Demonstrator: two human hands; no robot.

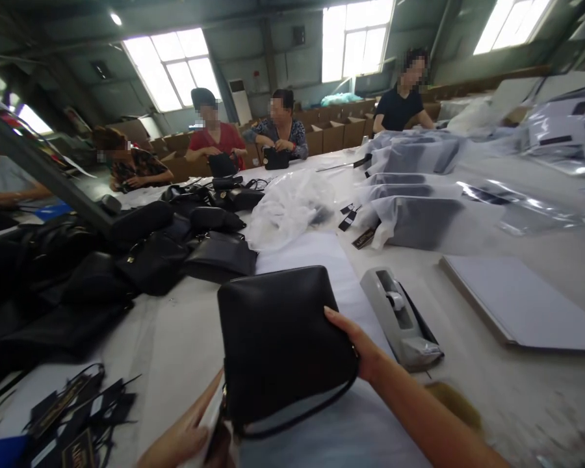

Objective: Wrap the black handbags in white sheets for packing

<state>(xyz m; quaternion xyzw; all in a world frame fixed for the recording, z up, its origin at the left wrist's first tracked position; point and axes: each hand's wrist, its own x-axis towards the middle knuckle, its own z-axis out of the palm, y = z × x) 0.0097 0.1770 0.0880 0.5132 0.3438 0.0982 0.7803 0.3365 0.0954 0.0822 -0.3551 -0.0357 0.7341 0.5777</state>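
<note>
A black handbag (pixel 283 344) with a smooth front and a thin strap (pixel 302 419) looping under it is held up over the white table. My right hand (pixel 358 341) grips its right edge, thumb on the front and the other fingers hidden behind. At the lower left edge my left hand (pixel 190 426) is closed around the side of the bag, its fingers partly hidden. Something pale and thin, which I cannot make out, shows beside that hand. White sheets (pixel 302 257) lie beneath the bag on the table.
Many black bags (pixel 151 253) are heaped at left, with black hang tags (pixel 73 416) nearer me. A tape dispenser (pixel 400 318) and white boards (pixel 521 302) lie at right. Wrapped bags (pixel 419 218) stand beyond, near crumpled plastic (pixel 292 205). Several people sit or stand across the table.
</note>
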